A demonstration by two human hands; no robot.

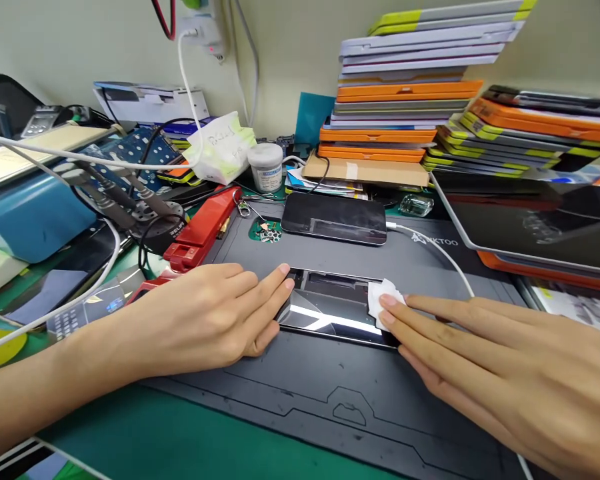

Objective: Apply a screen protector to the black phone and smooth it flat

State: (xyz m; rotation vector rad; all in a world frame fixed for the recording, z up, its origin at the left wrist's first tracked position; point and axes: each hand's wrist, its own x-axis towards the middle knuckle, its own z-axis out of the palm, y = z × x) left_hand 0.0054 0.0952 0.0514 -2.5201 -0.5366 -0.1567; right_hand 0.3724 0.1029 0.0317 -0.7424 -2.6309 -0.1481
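The left hand (pixel 215 320) lay open, its fingertips on the panel's left end; a light hold there seemed enough to steady it. The panel (pixel 330 319) rested flat on the mat (pixel 260 390), between both hands. The right hand (pixel 510 373), fingers extended, pinned a tissue (pixel 377 292) to its right end; soft, even pressure probably suited the glossy surface.
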